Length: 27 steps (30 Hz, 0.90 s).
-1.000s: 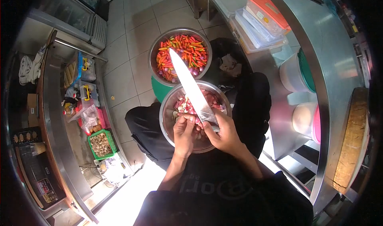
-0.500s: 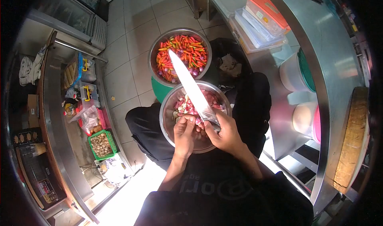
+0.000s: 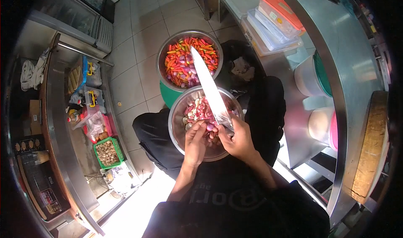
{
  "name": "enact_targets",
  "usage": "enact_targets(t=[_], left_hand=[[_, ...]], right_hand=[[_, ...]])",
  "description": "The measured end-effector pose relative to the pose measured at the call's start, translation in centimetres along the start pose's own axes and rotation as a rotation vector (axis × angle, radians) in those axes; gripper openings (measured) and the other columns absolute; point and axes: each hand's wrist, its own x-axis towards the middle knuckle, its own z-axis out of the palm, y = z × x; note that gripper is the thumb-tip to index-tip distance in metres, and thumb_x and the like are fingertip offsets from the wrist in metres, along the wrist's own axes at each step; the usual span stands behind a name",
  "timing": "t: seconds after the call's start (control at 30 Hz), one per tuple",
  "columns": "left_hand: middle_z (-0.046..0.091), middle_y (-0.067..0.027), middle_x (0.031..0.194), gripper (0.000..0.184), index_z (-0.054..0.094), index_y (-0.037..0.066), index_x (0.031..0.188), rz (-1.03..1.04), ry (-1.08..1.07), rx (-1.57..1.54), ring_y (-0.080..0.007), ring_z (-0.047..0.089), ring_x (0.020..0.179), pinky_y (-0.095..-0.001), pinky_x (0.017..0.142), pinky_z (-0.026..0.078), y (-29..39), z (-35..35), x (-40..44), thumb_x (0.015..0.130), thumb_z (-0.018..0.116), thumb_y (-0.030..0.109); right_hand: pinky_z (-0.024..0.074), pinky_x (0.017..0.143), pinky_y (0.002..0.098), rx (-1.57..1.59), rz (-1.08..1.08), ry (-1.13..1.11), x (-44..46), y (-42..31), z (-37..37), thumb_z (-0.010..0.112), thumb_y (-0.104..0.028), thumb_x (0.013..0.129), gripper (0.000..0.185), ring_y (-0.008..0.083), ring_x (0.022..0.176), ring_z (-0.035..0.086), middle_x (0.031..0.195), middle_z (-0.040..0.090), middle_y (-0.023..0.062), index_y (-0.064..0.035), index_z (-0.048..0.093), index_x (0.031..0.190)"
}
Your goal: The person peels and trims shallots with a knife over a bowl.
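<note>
Right hand (image 3: 238,140): curled closed round the base of a long, silver-bladed kitchen knife (image 3: 205,79), its grip hidden from me by the fingers.
Left hand (image 3: 195,145): nearly closed, thumb and fingertips pinching a small, round, purple-pink shallot (image 3: 210,127).
Shallot's place: at the fingertips between the two hands, just beside the blade's base.
Blade's slant: up and away across both bowls, tip above the chillies.
Round, shiny steel bowl (image 3: 178,133): beneath the hands, between legs in black trousers (image 3: 150,137), with purple-pink and pale peeled pieces (image 3: 197,108) inside.
Low shelf, person's left: green plastic basket (image 3: 120,153) of small pale-brown lumps, too small for me to name.
Second round steel bowl (image 3: 160,66): just past the first, heaped with slim red, orange and yellow-green chillies (image 3: 178,58), purple bulbs among them.
Grey tiled floor (image 3: 126,72): around and beyond that bowl.
</note>
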Motion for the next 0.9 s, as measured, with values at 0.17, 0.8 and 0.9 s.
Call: enact_targets(t=[0.17, 0.8, 0.9], left_hand=[[0.074, -0.0050, 0.102, 0.017, 0.069, 0.002, 0.118, 0.010, -0.059, 0.121, -0.0093, 0.061, 0.085, -0.0238, 0.075, 0.049, -0.2, -0.6, 0.1, 0.110, 0.059, 0.013], [0.069, 0.0001, 0.098, 0.021, 0.068, 0.005, 0.127, 0.056, 0.035, -0.094, -0.0108, 0.063, 0.085, -0.0278, 0.078, 0.053, -0.9, -1.1, 0.3, 0.107, 0.065, 0.011], [0.071, -0.0018, 0.099, 0.019, 0.068, 0.005, 0.124, 0.073, 0.036, -0.114, -0.0115, 0.066, 0.086, -0.0274, 0.078, 0.054, -1.2, -1.5, 0.4, 0.105, 0.066, 0.009]], right_hand=[[0.0563, 0.077, 0.0422, 0.033, -0.033, 0.005, 0.1, 0.0, -0.1, 0.068, -0.004, 0.093, 0.027, 0.0414, 0.090, 0.073, 0.098, 0.070, 0.0248, 0.0044, 0.062, 0.117], [0.0566, 0.076, 0.0434, 0.004, -0.066, 0.097, -0.2, -0.9, -0.1, 0.072, -0.009, 0.092, 0.040, 0.0395, 0.088, 0.074, 0.098, 0.071, 0.0249, 0.0085, 0.058, 0.125], [0.0541, 0.080, 0.0476, -0.061, -0.105, 0.008, -0.3, -0.9, 0.0, 0.071, -0.009, 0.091, 0.039, 0.0452, 0.091, 0.069, 0.101, 0.067, 0.0272, 0.0084, 0.056, 0.124]])
